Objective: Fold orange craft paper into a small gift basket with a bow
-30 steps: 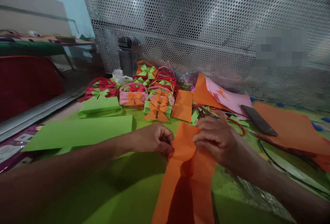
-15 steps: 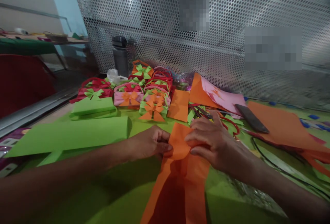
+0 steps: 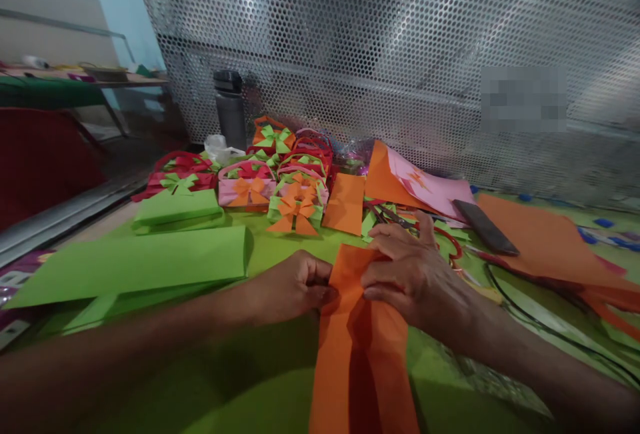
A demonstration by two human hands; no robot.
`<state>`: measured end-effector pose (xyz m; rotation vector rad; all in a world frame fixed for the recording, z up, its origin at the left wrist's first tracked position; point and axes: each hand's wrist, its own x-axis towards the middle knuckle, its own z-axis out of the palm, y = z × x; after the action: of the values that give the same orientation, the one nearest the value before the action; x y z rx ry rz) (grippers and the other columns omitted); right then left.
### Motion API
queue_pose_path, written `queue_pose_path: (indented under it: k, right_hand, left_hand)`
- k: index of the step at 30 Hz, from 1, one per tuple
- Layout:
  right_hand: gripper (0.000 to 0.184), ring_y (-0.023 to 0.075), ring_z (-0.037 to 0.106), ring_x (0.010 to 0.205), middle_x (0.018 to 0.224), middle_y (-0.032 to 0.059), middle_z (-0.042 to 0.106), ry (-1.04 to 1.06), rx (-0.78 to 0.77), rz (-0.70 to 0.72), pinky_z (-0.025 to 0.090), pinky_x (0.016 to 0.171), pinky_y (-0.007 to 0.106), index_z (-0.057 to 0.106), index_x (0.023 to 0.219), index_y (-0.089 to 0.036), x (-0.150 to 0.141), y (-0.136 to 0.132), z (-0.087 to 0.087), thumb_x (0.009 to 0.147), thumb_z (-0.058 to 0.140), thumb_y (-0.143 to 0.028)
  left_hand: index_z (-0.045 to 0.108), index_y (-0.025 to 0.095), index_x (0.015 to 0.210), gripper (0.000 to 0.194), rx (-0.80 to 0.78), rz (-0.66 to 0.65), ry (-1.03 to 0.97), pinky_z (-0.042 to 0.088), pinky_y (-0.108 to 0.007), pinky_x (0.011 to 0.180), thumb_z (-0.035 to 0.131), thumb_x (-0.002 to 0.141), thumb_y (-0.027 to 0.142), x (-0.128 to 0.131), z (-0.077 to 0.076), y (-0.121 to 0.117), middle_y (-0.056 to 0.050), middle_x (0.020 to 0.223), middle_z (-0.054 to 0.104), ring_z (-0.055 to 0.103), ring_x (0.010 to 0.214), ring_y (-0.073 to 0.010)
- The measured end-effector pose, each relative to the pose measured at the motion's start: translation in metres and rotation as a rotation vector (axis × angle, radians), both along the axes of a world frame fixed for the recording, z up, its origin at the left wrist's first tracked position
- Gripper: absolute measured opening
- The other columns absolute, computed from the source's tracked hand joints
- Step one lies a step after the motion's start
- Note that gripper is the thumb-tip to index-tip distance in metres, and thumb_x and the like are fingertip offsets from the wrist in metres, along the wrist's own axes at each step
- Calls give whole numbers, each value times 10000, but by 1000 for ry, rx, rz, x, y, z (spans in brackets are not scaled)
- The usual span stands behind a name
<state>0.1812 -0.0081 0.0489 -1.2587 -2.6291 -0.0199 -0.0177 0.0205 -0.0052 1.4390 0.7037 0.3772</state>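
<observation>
A long orange paper sheet, folded lengthwise with a dark crease down its middle, lies on the green table cover in front of me. My left hand is curled into a pinch on the sheet's left edge near its far end. My right hand presses on the same far end from the right, its fingers bent over the paper.
Several paper baskets with bows stand behind. Folded green sheets lie at left, orange sheets and pink paper at right, with a dark phone, scissors and a grey bottle. A perforated metal screen closes the back.
Both hands stay on the orange sheet's far end, and the sheet has flattened and straightened. The view has shifted slightly.
</observation>
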Motion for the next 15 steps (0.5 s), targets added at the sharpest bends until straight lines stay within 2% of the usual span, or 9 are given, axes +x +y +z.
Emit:
queue_pose_path:
  k: [4,9,12,15]
  right_hand:
    - [144,207,457,992,767,-17,524,6,2,10,59,970,571,619,620,-251,0,-3,0,751,645,-199]
    - [187,196,468,992,790,-22,531,15,15,18,10,990,580,589,569,-226,-1,-7,-1,693,677,-117]
    - [159,204,472,1011,803,-21,550,18,54,18,0,992,596,603,589,-242,-2,-8,-4,728,666,-200]
    - [148,257,406,1136,895,5,585,-27,176,7,-20,985,622,625,610,-257,-2,-9,-8,756,637,-233]
  left_hand:
    - [616,136,797,153,5,-3,-24,332,-183,537,559,752,271,4,3,-7,38,665,511,413,563,-73]
    - [611,126,720,83,17,52,7,275,-173,479,557,720,189,7,7,-15,53,600,505,375,509,-56]
    - [640,124,788,130,21,67,-5,341,-189,528,545,720,181,9,7,-17,20,679,591,465,567,-84]
    - [663,133,829,176,-20,59,-86,415,-217,634,523,724,150,11,9,-19,-5,762,642,548,664,-117]
